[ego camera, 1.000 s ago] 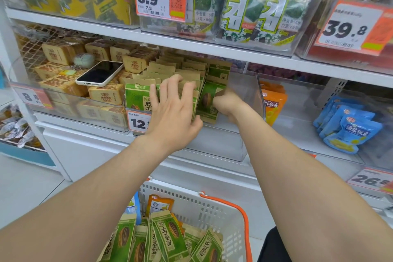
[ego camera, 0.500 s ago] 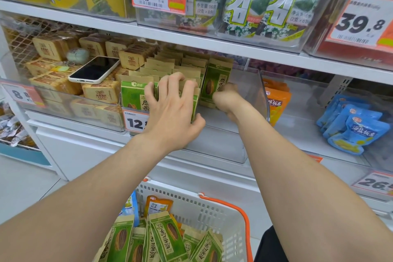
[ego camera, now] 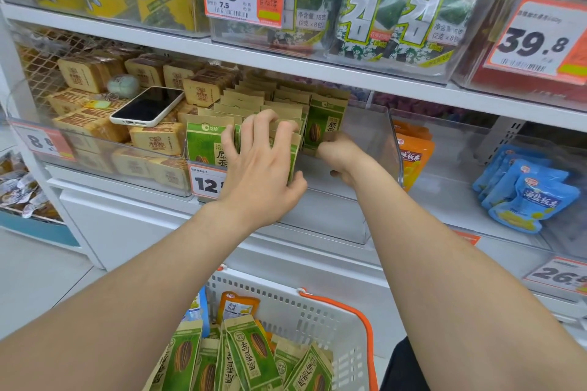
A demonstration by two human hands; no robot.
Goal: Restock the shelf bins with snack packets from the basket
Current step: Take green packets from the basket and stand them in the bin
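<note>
Where the middle shelf carries a clear bin [ego camera: 379, 143], green snack packets [ego camera: 203, 143] stand in rows along its left side, and its right side shows bare floor.

Left hand [ego camera: 260, 168]: fingers curled over the tops of the front-row packets, thumb against their right-hand face, clasping the bundle.

Right hand [ego camera: 338, 152]: fingers curled at the lower edge of one upright packet [ego camera: 324, 124] at the right end of the rows, gripping it.

Basket [ego camera: 301, 305]: white with an orange handle, below the shelf, between the forearms. Loose green packets [ego camera: 247, 355] lie tilted inside.

Price tag [ego camera: 206, 182]: reads 12, fixed to the bin front, partly covered by the left hand.

Left neighbour: tan boxes [ego camera: 158, 138], with a phone [ego camera: 147, 106] lying on top.

Right neighbours: orange packets [ego camera: 413, 152] just beyond the bin wall, and blue packets [ego camera: 527, 194] further along.
</note>
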